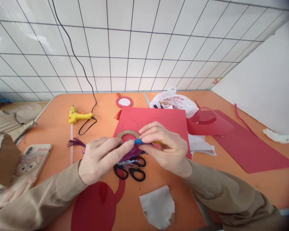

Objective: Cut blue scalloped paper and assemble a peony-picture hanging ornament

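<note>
Both hands meet at the middle of the view, over a red sheet [156,117] and a brown tape ring [128,132]. My left hand [102,157] closes on a blue and purple piece [137,141], fingers pressed along it. Thumb and fingertips of my right hand [165,146] pinch the piece's blue edge. Much of the piece is hidden by the fingers. Black-handled scissors [137,174] lie just below the hands. A dark purple tassel with a pink bead [76,143] sticks out left of my left hand.
A yellow glue gun [80,116] with its cord lies at the left, near a phone [31,163] and cardboard [4,157]. A white plastic bag [174,101] sits behind. Red circle [93,207], white fabric scrap [157,207] and red paper [252,147] lie around.
</note>
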`<state>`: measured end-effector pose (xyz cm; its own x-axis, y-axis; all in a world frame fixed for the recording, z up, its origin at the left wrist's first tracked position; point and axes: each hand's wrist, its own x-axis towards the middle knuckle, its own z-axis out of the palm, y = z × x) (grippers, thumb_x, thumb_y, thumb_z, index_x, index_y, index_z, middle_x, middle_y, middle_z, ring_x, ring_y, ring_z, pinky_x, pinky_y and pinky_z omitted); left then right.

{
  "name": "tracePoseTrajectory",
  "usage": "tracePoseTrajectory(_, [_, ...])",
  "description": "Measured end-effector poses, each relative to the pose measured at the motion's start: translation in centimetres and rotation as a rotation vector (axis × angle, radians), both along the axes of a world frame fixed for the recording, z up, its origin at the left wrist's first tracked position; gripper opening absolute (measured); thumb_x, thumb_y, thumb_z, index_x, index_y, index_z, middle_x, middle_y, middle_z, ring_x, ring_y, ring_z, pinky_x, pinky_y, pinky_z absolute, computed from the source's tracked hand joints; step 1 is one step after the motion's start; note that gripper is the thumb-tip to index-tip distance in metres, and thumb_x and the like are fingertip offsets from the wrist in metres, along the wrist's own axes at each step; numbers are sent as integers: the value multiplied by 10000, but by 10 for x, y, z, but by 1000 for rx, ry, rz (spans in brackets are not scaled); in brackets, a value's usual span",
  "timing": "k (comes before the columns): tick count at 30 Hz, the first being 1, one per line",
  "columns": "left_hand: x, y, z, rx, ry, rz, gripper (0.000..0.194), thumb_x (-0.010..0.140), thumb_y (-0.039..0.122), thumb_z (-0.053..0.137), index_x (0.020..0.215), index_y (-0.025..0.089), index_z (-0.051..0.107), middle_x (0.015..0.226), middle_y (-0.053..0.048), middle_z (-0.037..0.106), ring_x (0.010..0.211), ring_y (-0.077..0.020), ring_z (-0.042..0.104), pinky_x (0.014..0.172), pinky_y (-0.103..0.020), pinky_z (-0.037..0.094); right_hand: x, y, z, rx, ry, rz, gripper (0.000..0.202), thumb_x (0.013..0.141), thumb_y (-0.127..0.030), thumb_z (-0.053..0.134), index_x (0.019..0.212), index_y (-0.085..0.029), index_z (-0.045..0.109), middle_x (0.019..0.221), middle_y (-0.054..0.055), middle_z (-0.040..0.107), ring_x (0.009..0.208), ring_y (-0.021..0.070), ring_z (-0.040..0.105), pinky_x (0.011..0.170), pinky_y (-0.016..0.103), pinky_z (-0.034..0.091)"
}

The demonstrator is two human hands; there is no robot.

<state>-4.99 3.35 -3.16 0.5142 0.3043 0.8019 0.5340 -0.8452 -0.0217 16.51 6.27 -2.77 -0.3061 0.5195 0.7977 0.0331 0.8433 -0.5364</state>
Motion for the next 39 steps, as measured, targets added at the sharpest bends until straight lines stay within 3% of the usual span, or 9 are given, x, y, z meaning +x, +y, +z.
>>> tracePoseTrajectory(6, [4,-1,1,-328,-157,-33,401,890,38,588,1257,200,594,1065,-68,737,802,-100,688,703,-179,559,0,0,0,-152,-50,-69,194,808,-89,726,920,-247,720,853,38,713,866,198,673,739,354,593])
tracePoseTrajectory(12, [9,-5,4,-767,-447,-40,275,846,103,671,1091,215,721,992,-30,787,754,-107,716,680,-174,576,0,1,-2,-456,-46,-79,138,753,-129,746,855,-221,745,862,24,707,845,170,672,701,288,582])
tracePoseTrajectory(16, [12,-3,6,-1161,-652,-126,210,839,204,706,1043,217,751,954,-35,795,782,-135,732,650,-183,578,0,4,1,-716,-83,-49,90,706,-192,757,795,-191,740,796,20,729,739,165,675,645,287,567])
tracePoseTrajectory(19, [12,-2,6,-1351,-721,-205,257,828,247,725,1082,214,741,947,-40,791,786,-145,729,667,-207,582,0,7,2,-866,-58,-9,125,679,-242,767,780,-175,736,767,21,735,682,157,670,602,278,556])
tracePoseTrajectory(24, [11,3,4,-1333,-695,-107,331,758,219,784,1086,195,742,919,-38,782,790,-144,704,699,-222,560,-2,9,0,-967,-2,-43,206,651,-282,792,801,-160,724,771,28,735,652,154,665,602,289,559])
tracePoseTrajectory(27, [10,8,1,-1423,-762,-64,353,740,224,785,1080,154,723,880,-50,771,741,-147,688,678,-252,558,-3,12,-2,-994,-26,-1,207,670,-292,783,811,-159,712,794,37,739,683,166,678,632,305,562])
tracePoseTrajectory(31, [6,15,-1,-1558,-804,-34,550,690,276,818,1192,121,657,861,-59,747,687,-152,665,612,-266,544,-2,20,-9,-950,-86,62,288,730,-292,746,983,-160,708,986,80,756,879,205,711,791,352,570])
tracePoseTrajectory(34, [5,17,1,-1595,-785,2,733,666,287,825,1328,112,566,784,-27,714,612,-136,632,542,-251,515,-3,26,-15,-957,-127,93,374,726,-272,746,1074,-146,687,1028,107,757,920,230,716,806,378,578])
tracePoseTrajectory(39, [7,20,8,-1574,-756,7,813,656,255,818,1389,87,508,677,28,660,545,-106,584,514,-229,478,-3,29,-15,-745,-153,-3,351,724,-255,750,1056,-153,694,1015,94,762,925,234,721,843,403,573])
